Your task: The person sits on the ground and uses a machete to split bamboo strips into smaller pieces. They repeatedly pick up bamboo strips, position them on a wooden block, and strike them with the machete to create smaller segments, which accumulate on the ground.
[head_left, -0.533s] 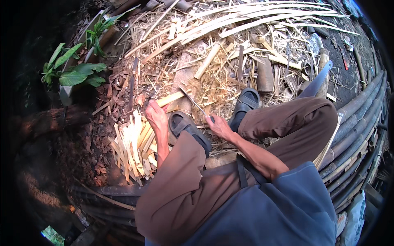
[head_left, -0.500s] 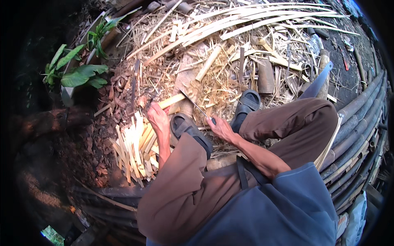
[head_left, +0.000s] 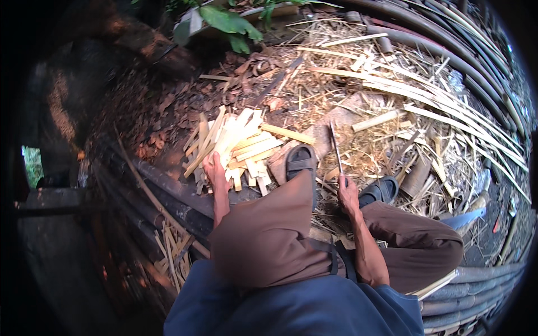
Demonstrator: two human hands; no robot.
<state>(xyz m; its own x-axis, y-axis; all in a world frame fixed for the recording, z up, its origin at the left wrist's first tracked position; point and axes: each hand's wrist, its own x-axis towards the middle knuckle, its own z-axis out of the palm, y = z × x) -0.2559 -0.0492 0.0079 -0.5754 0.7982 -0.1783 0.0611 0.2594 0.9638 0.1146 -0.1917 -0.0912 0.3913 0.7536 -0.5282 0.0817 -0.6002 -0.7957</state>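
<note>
My left hand (head_left: 215,169) is at the near left side of a heap of pale split bamboo strips (head_left: 246,148). Its fingers look apart and touch the strips, with the tips partly lost among them. In my right hand (head_left: 348,195) is the handle of a knife, and its narrow dark blade (head_left: 336,147) points away from me over the litter. One thicker bamboo strip (head_left: 288,134) sticks out from the heap toward my left sandal (head_left: 301,161).
A flat board (head_left: 333,120) lies among shavings beyond my feet. Long bamboo slats (head_left: 431,95) curve across the far right. A blue-bladed handsaw (head_left: 465,218) is beside my right knee. Dark bamboo poles (head_left: 476,275) are stacked at the right, and leafy plants (head_left: 230,22) stand at the back.
The view has swung left. My left hand has left the bamboo piece it held by the knife and is now at the heap. My right hand still holds the knife, now farther from the left hand.
</note>
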